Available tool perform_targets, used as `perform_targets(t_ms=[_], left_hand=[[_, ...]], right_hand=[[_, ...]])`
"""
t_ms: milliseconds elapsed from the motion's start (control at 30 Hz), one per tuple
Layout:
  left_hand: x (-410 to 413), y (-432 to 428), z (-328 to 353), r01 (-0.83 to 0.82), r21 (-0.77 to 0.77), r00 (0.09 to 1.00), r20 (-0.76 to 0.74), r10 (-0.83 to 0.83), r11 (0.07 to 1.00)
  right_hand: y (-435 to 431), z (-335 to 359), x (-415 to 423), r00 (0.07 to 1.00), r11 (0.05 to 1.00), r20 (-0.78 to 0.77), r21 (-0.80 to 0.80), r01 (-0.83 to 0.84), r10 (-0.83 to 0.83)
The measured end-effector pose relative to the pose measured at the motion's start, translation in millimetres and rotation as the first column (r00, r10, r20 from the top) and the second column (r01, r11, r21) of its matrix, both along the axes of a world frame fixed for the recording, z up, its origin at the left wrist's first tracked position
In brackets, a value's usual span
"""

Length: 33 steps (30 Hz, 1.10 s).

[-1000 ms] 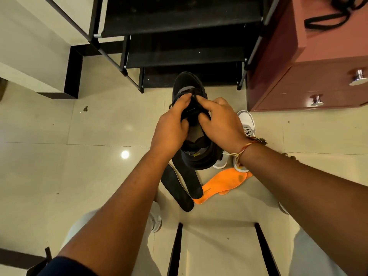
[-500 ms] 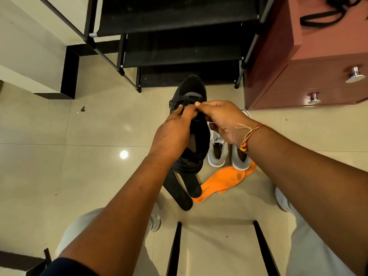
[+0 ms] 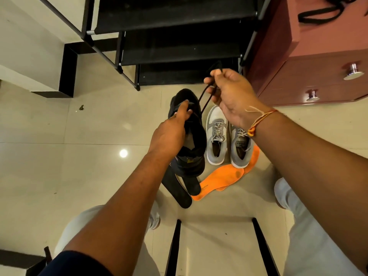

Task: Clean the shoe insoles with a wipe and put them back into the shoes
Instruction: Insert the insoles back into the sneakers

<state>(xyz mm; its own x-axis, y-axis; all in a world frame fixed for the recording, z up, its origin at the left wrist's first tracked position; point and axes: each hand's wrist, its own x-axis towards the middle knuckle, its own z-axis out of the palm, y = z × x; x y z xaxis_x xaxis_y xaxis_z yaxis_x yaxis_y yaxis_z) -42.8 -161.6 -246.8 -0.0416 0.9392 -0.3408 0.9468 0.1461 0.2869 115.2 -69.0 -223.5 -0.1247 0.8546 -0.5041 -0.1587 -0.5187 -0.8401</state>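
Lace work on a black shoe (image 3: 194, 140), as I read it from my remote seat: the left hand (image 3: 171, 134) grips the shoe, fingers curled over its tongue, while the right hand (image 3: 233, 96) pinches the black lace (image 3: 205, 98) between thumb and fingertips and draws it taut toward the shoe rack (image 3: 169, 46). Two black insoles (image 3: 179, 188) and two orange insoles (image 3: 221, 180) lie on the tiled floor (image 3: 89, 166), the orange pair at the heels of two grey shoes (image 3: 217, 134). I judge this a loosening step ahead of refitting; the next move calls for a wide-open shoe mouth and a black insole in hand. No wipe is in view, the shoe's inside is dark, and I cannot tell whether the insoles are wiped
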Motion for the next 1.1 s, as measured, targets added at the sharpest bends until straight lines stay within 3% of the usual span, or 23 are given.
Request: perform_targets(t_ms=[167,233,300,433,500,533,600,667,733,900,967,1100], left_hand=[[-11,0,-1,-0.146,-0.029,0.989,0.013,0.147,0.989],[-15,1,1,-0.184,-0.017,0.982,0.031,0.184,0.983],[-18,3,3,-0.216,0.024,0.975,0.05,0.214,0.976],[-16,4,8,-0.227,0.101,0.969,0.128,0.214,0.969],[-14,3,8,-0.208,0.114,0.969,0.163,0.188,0.972],[-13,3,8,-0.192,0.117,0.97,0.173,0.17,0.974],[-9,5,7,-0.149,0.106,0.976,0.178,0.129,0.983],[-2,5,7,-0.089,0.093,0.983,0.167,0.072,0.992],[7,5,8,-0.054,0.087,0.982,0.184,0.037,0.995],[12,5,3,-0.045,0.059,0.981,0.193,0.033,0.997],[10,5,4,-0.069,0.061,0.977,0.208,0.055,0.996],[3,3,6,-0.134,0.079,0.971,0.211,0.114,0.988]], right_hand=[[-1,23,4,0.95,0.999,-0.311,-0.017,0.039,-0.042],[-6,32,3,0.902,0.996,-0.428,-0.043,-0.081,0.055],[-13,35,2,0.873,0.959,-0.431,-0.053,-0.278,0.23],[-32,20,-9,0.769,0.765,-0.069,-0.076,-0.639,0.636],[-36,13,-17,0.596,0.624,0.229,-0.069,-0.779,0.77],[-37,10,-19,0.438,0.513,0.425,-0.076,-0.855,0.792],[-40,6,-21,0.119,0.317,0.719,-0.147,-0.937,0.685],[-46,5,-21,-0.036,0.234,0.802,-0.216,-0.948,0.596],[-50,4,-21,-0.112,0.192,0.815,-0.264,-0.945,0.568],[-54,5,-19,-0.167,0.19,0.785,-0.341,-0.921,0.596],[-51,5,-18,-0.141,0.185,0.801,-0.298,-0.936,0.581],[-39,12,-15,0.065,0.302,0.867,-0.101,-0.948,0.494]])
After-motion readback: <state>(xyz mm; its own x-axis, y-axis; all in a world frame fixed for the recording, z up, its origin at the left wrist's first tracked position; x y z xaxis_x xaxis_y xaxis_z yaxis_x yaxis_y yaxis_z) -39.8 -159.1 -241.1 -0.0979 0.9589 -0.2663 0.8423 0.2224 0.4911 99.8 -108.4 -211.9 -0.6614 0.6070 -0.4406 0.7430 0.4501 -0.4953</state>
